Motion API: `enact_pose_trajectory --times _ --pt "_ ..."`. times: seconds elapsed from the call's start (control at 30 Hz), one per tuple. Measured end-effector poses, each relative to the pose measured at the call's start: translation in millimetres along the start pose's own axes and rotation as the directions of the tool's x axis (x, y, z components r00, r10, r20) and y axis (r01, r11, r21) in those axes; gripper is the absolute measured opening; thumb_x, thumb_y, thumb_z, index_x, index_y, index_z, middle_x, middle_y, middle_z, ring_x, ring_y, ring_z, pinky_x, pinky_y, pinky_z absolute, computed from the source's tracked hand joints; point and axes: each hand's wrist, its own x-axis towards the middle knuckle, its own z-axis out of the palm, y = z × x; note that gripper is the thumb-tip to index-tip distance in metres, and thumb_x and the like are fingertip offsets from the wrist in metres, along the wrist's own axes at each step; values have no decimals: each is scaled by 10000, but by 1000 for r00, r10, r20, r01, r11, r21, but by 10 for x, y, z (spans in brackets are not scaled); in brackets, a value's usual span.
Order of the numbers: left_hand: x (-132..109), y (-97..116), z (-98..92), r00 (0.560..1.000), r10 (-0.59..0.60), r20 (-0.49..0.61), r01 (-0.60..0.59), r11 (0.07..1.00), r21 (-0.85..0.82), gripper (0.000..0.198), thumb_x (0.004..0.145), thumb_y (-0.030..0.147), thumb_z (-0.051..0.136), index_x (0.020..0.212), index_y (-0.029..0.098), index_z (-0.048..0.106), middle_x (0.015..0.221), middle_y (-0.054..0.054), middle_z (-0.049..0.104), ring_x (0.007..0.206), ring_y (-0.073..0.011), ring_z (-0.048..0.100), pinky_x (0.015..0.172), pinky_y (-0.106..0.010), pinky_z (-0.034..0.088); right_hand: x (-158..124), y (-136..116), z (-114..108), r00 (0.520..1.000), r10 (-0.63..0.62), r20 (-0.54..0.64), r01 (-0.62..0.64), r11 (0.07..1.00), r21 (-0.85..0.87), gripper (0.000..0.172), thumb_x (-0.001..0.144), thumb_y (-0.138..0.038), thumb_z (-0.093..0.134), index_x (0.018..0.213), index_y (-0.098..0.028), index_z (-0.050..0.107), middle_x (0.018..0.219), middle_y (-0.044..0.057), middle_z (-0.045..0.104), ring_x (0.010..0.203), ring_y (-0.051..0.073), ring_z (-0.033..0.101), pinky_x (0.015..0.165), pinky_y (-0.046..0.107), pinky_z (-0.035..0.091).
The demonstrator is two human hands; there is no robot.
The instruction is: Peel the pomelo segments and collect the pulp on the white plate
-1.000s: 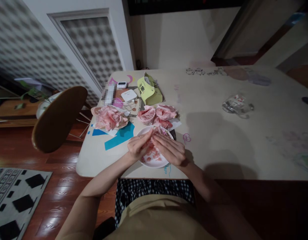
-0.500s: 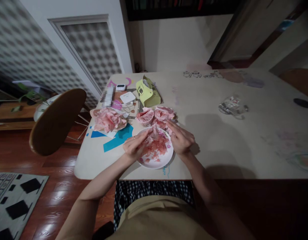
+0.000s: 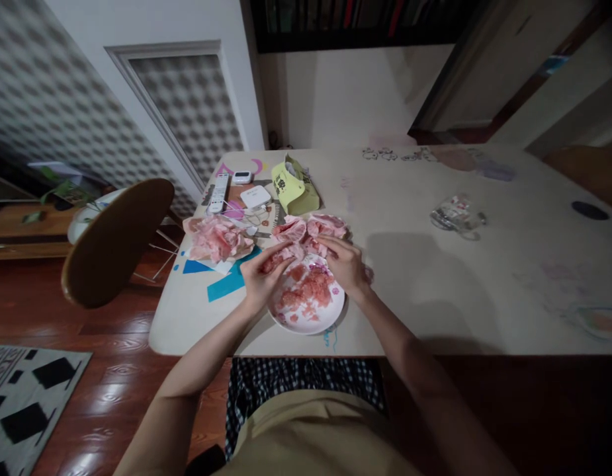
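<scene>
My left hand (image 3: pixel 257 276) is closed around a piece of pink pomelo flesh (image 3: pixel 280 256), thumb and fingers on either side, over the plate's upper left rim. My right hand (image 3: pixel 346 266) is closed too, its fingertips together at pale membrane beside that piece; the exact grip is partly hidden. Below both hands lies a white plate (image 3: pixel 306 326) with a floral rim. Loose pink pomelo pulp (image 3: pixel 313 291) covers its middle. Just behind my fingers sit larger opened pomelo portions (image 3: pixel 290 229) in pale skin.
A heap of pink membrane and peel (image 3: pixel 219 239) lies left, beside blue sheets (image 3: pixel 226 285). Behind are a yellow-green visor cap (image 3: pixel 292 188), a white box (image 3: pixel 255 196) and a remote control (image 3: pixel 219 193). A clear plastic bag (image 3: pixel 454 213) rests right. A brown chair (image 3: pixel 120 241) stands left.
Both hands have moved up slightly from above the plate's middle toward its far edge. The left fingers have curled around the pomelo piece, and more pulp on the plate shows.
</scene>
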Motion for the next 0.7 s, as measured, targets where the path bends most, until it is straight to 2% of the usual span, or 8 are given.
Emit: enact_pose_trajectory --times 0.13,0.27,0.4,0.53,0.7 --pt "54 20 53 981 -190 44 194 972 -134 372 777 418 882 1048 171 819 1059 -101 831 983 -251 797 924 -339 624 126 119 114 995 7 104 -6 1000 -18 497 799 38 535 1145 -209 793 1217 72 790 1232 218 719 1116 408 574" --pt "42 -3 81 945 -295 144 317 934 -167 427 755 423 889 1087 166 807 1120 -118 818 1060 -271 777 1007 -381 594 170 102 83 990 1 140 2 1000 -26 513 834 -6 566 1264 -219 745 1299 74 758 1299 227 676 1159 444 541" --pt "19 -9 91 933 -309 183 342 921 -188 412 776 429 868 1090 170 807 1129 -113 814 1077 -269 766 1028 -384 581 119 -45 -41 984 -81 159 82 997 -1 571 840 -19 574 1362 -219 690 1357 68 728 1386 238 602 1199 467 504" --pt "11 -23 100 912 -351 213 393 896 -206 413 786 432 859 1099 169 803 1110 -103 815 1046 -256 764 996 -362 585 42 -167 -84 983 -76 165 82 996 -28 516 902 -56 582 1367 -254 687 1326 49 743 1379 233 598 1189 470 516" --pt "8 -70 109 902 -373 217 415 887 -202 405 799 431 850 1109 173 802 1096 -83 816 964 -208 754 908 -293 581 61 -108 -16 987 -57 153 78 987 -140 426 971 -75 558 1329 -247 712 1337 64 738 1377 236 595 1202 482 495"
